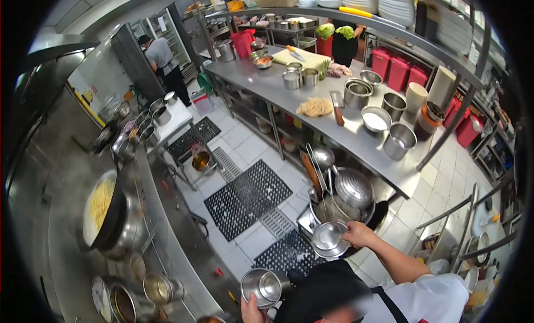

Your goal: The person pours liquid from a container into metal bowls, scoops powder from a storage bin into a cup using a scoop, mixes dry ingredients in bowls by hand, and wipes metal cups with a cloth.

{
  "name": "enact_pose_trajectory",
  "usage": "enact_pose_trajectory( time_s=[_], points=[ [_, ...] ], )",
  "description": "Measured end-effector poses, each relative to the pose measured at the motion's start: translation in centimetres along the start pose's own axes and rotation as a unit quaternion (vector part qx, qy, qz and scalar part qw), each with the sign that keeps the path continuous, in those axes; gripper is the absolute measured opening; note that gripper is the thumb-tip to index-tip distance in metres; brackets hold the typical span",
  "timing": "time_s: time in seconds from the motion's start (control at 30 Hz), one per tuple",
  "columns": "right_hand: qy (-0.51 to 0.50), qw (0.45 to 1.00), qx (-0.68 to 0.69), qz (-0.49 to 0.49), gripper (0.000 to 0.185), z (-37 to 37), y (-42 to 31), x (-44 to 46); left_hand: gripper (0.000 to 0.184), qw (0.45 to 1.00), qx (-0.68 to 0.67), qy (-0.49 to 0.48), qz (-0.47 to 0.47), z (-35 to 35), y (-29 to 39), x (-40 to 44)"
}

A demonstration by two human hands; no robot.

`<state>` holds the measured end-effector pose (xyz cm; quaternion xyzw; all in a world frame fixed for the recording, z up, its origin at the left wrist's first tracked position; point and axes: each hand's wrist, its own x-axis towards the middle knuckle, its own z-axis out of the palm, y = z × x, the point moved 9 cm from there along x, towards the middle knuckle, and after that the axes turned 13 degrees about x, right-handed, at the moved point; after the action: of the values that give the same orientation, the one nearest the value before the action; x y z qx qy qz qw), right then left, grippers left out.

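A tiled kitchen spreads around me, with black mats (247, 199) on the floor and a long steel surface (272, 90) across from me carrying pots, a cleaver (337, 107) and a board (303, 60). Noodles (100, 203) sit in a wok off to my left, and a co-worker (162, 59) stands at the far end.

My right hand (360, 234) has its fingers closed over the edge of the right bowl (329, 239), which is just beside the colander (355, 188); I can't tell whether it touches anything beneath. My left hand (253, 310), partly cut off by the lower edge of my view, grips the near rim of the left bowl (261, 287), low in front of me.

Both look like thin metal, so I'd judge them light and stiff, hard to break but slick if wet or greasy. The rim is the place to hold: thumb one side, fingers the other, pinched firmly so the smooth wall doesn't twist. Whether either holds liquid, I can't tell.
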<state>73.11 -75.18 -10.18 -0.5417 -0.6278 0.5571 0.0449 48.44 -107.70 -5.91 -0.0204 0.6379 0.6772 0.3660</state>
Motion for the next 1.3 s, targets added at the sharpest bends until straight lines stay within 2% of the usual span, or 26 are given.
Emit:
enact_pose_trajectory(
  time_s=[0.1,0.17,0.27,0.37,0.43,0.53,0.57,0.67,0.7,0.73,0.8,0.87,0.93,1.0,1.03,1.13,1.27,1.3],
  points=[
    [0.077,0.996,0.045,-0.005,0.030,-4.0,-3.2,2.2,0.031,0.998,0.041,-0.034,-0.015,1.3,2.2,6.7],
    [0.131,0.991,0.019,-0.020,0.032,-6.4,-4.4,5.0,0.032,0.997,0.060,-0.049,-0.017,2.4,4.1,11.2],
    [0.176,0.983,0.050,-0.024,0.031,-9.4,-9.2,9.6,0.033,0.986,0.165,-0.018,-0.032,4.0,7.0,17.8],
    [0.212,0.967,0.056,-0.128,0.029,-11.6,-15.4,16.8,0.036,0.975,0.221,0.004,-0.021,7.5,11.0,23.3],
    [0.226,0.963,0.032,-0.140,0.029,-12.4,-18.9,22.1,0.038,0.974,0.228,-0.003,-0.006,8.7,13.3,26.5],
    [0.210,0.972,0.052,-0.092,0.033,-13.5,-23.0,30.9,0.039,0.971,0.236,-0.032,0.037,8.8,15.8,33.4],
    [0.237,0.964,0.046,-0.112,0.033,-14.2,-24.2,33.9,0.039,0.973,0.229,-0.028,0.031,10.0,17.2,34.5],
    [0.260,0.961,0.038,-0.083,0.033,-16.2,-27.1,42.0,0.038,0.966,0.255,-0.029,0.016,13.2,20.2,40.7],
    [0.269,0.960,0.029,-0.068,0.033,-17.1,-28.0,44.0,0.040,0.967,0.240,-0.073,0.046,14.3,20.3,44.7],
    [0.274,0.960,0.018,-0.046,0.033,-17.4,-28.1,45.6,0.039,0.963,0.255,-0.083,0.028,15.9,21.2,46.8],
    [0.276,0.961,0.018,-0.005,0.033,-18.3,-28.0,48.7,0.037,0.954,0.281,-0.107,-0.008,22.5,24.1,51.2],
    [0.286,0.958,0.026,0.022,0.033,-18.6,-28.4,51.1,0.040,0.943,0.271,-0.191,0.021,28.3,25.0,57.8],
    [0.316,0.947,0.041,0.039,0.033,-19.0,-28.6,52.0,0.046,0.929,0.303,-0.206,0.042,34.8,26.5,62.6],
    [0.329,0.943,0.027,0.049,0.035,-19.2,-29.2,52.2,0.055,0.896,0.340,-0.282,0.040,41.7,26.4,67.9],
    [0.331,0.942,0.020,0.053,0.036,-19.0,-29.3,52.1,0.058,0.902,0.334,-0.273,0.035,44.8,26.2,69.7],
    [0.444,0.886,0.136,0.003,0.042,-20.1,-28.0,50.2,0.061,0.915,0.320,-0.246,0.022,53.9,25.2,75.6],
    [0.426,0.864,0.226,-0.146,0.029,-19.2,-28.1,45.5,0.057,0.899,0.305,-0.311,0.046,65.0,23.3,80.1],
    [0.412,0.855,0.282,-0.140,0.028,-18.0,-27.9,44.7,0.056,0.894,0.323,-0.307,0.045,66.3,23.2,80.4]
  ],
)
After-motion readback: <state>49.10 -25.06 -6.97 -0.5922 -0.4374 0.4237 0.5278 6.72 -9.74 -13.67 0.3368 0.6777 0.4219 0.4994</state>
